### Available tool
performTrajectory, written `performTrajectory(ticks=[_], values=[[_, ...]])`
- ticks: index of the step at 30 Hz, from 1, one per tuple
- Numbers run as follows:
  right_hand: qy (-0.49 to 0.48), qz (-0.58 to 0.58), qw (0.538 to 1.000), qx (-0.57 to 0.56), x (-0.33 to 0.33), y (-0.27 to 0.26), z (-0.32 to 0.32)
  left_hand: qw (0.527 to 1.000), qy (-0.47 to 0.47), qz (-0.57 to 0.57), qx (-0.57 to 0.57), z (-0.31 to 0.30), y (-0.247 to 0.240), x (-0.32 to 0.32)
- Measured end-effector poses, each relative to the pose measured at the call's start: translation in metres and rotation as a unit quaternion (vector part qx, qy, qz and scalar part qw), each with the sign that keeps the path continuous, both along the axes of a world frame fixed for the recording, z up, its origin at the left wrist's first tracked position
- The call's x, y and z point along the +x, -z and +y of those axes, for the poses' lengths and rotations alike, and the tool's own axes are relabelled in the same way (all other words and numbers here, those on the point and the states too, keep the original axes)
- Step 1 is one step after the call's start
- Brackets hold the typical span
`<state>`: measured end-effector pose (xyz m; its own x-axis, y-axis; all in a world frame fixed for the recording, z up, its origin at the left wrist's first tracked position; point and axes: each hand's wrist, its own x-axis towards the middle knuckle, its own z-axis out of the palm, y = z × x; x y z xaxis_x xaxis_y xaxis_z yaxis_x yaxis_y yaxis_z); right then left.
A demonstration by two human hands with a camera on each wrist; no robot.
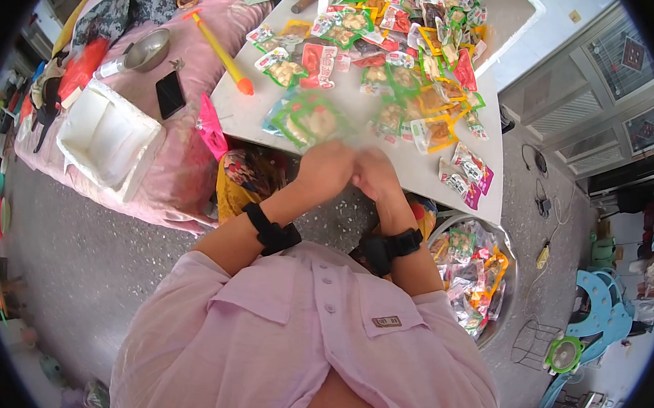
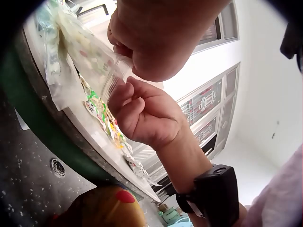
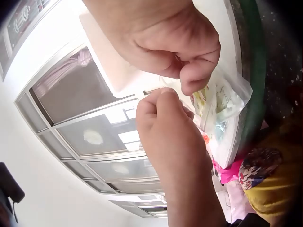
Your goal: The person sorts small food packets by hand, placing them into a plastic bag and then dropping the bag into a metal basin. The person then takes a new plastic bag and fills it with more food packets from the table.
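Observation:
Low over the table's near edge, my left hand and right hand meet at the gathered mouth of a clear plastic bag. Green and red print and pale contents show through the bag, blurred in the head view. Curled fingers of the right hand pinch the stretched plastic bag in the left wrist view, with the left hand gripping right beside them. From the right wrist, the left hand and right hand appear close together, the bag behind them.
Many small snack packets cover the table, spilling from a white foam box. A metal basin of packets stands below right. Left, a pink-covered bed bears another foam box and a phone. A yellow stick lies nearby.

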<state>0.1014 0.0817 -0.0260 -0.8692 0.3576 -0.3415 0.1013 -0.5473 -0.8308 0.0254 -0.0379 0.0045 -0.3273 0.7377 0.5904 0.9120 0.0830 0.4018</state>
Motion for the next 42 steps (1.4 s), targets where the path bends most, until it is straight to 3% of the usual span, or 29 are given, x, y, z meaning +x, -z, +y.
performTrajectory(ticks=[4, 10, 12, 18, 21, 24, 27, 30, 33, 34, 36, 39, 42], values=[[0.104, 0.102, 0.986, -0.078, -0.022, -0.008, -0.017, 0.999, 0.008, 0.026, 0.045, 0.003, 0.0, -0.003], [0.084, 0.162, 0.978, -0.101, -0.033, -0.001, -0.014, 0.998, 0.009, 0.035, 0.055, -0.004, 0.004, -0.009], [0.075, 0.158, 0.979, -0.102, -0.021, -0.015, -0.02, 0.995, -0.003, 0.05, 0.085, -0.01, 0.002, -0.008], [0.117, 0.047, 0.987, -0.097, 0.005, -0.012, -0.013, 0.996, 0.04, 0.071, 0.028, -0.035, 0.004, -0.01], [0.113, 0.038, 0.991, -0.058, 0.014, -0.016, -0.011, 0.992, 0.011, 0.127, -0.001, -0.034, 0.019, -0.027], [0.142, 0.022, 0.99, 0.01, 0.023, -0.021, -0.002, 0.994, 0.056, 0.091, 0.018, -0.03, 0.013, -0.046], [0.181, 0.012, 0.979, 0.098, 0.03, -0.03, 0.008, 0.994, 0.08, -0.029, 0.067, -0.02, -0.002, -0.07], [0.21, 0.014, 0.964, 0.163, 0.036, -0.045, 0.019, 0.969, 0.059, -0.232, 0.057, -0.01, -0.036, -0.096], [0.226, 0.022, 0.951, 0.209, 0.039, -0.061, 0.026, 0.935, 0.078, -0.344, 0.042, -0.002, -0.071, -0.122], [0.231, 0.033, 0.946, 0.223, 0.04, -0.065, 0.027, 0.941, 0.083, -0.322, 0.055, 0.0, -0.079, -0.127], [0.225, 0.054, 0.939, 0.253, 0.044, -0.068, 0.034, 0.914, 0.113, -0.385, 0.061, -0.002, -0.096, -0.124], [0.2, 0.18, 0.899, 0.346, 0.045, -0.073, 0.041, 0.872, 0.152, -0.46, 0.066, -0.011, -0.114, -0.101], [0.191, 0.187, 0.872, 0.411, 0.051, -0.085, 0.035, 0.845, 0.175, -0.503, 0.04, -0.024, -0.113, -0.076]])
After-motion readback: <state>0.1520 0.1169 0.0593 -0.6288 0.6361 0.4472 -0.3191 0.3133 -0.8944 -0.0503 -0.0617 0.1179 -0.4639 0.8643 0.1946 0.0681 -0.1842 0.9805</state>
